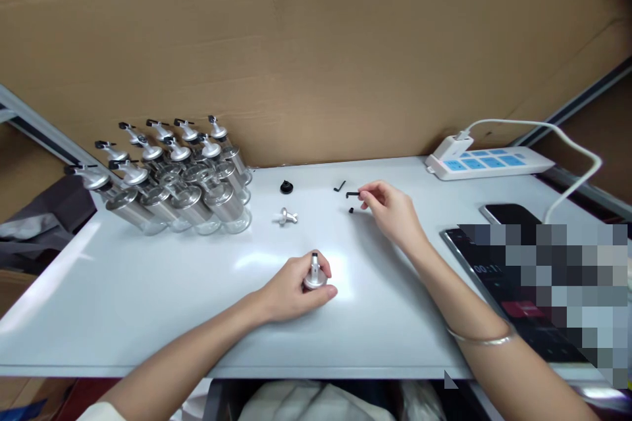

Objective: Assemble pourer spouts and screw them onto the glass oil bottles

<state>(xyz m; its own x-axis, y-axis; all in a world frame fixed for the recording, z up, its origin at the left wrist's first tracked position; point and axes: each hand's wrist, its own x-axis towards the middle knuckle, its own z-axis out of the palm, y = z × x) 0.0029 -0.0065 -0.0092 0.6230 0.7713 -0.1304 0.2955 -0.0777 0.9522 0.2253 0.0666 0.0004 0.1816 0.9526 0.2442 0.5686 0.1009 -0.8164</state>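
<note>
My left hand point(291, 289) grips a small silver metal cap with a spout point(315, 273), standing on the white table point(148, 289). My right hand point(390, 210) reaches forward and pinches a small black hex key point(352, 195) at the fingertips. A second black hex key point(339, 187) lies just left of it, and a tiny black piece point(351, 210) sits below it. A black round stopper point(286, 187) and a loose silver spout part point(287, 216) lie farther left.
Several glass bottles with silver pourer caps point(178, 177) stand grouped at the back left. A white power strip point(488, 163) with cable lies at the back right. A phone point(508, 214) and a dark tablet point(494, 276) lie on the right. A cardboard wall point(316, 46) stands behind.
</note>
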